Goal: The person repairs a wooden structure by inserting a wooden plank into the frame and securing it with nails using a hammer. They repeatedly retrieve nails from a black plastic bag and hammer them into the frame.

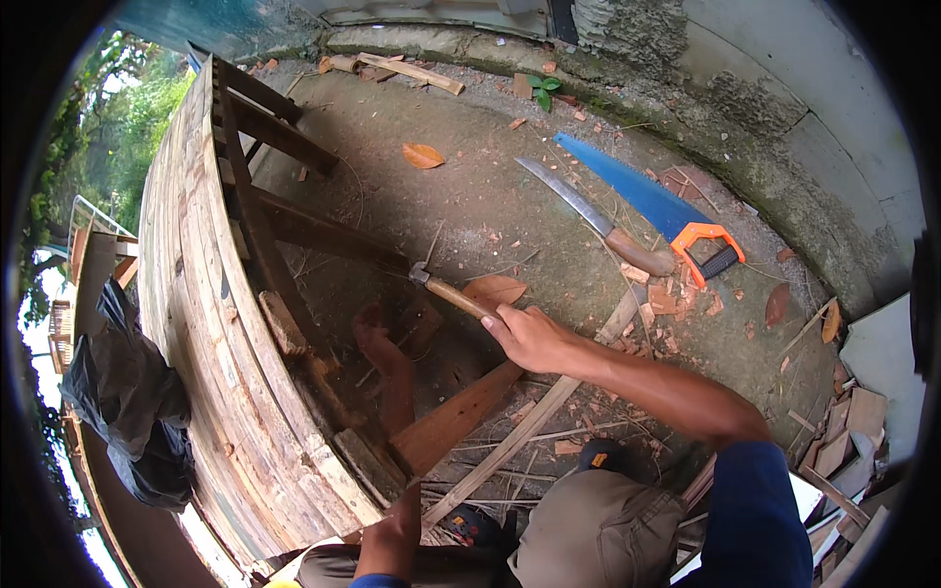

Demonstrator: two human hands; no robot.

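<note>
My right hand (529, 336) is closed round the wooden handle of a hammer (453, 296). The hammer's metal head points left, close to the end of a dark leg of a slatted wooden bench (240, 363). That bench lies tipped on its side, with its legs (338, 230) sticking out to the right. From the lower edge, my left arm passes behind a bench leg, and my left hand (371, 331) is in the shadow beside the bench's underside. Its fingers are too dim and blurred to make out.
A knife (588, 211) with a curved blade and a blue handsaw (637, 191) with an orange handle lie on the ground, near wood chips (667, 299). A long wood strip (549, 402) lies by my knees. Black plastic bags (127, 392) hang at left; wood scraps (848, 431) are piled at right.
</note>
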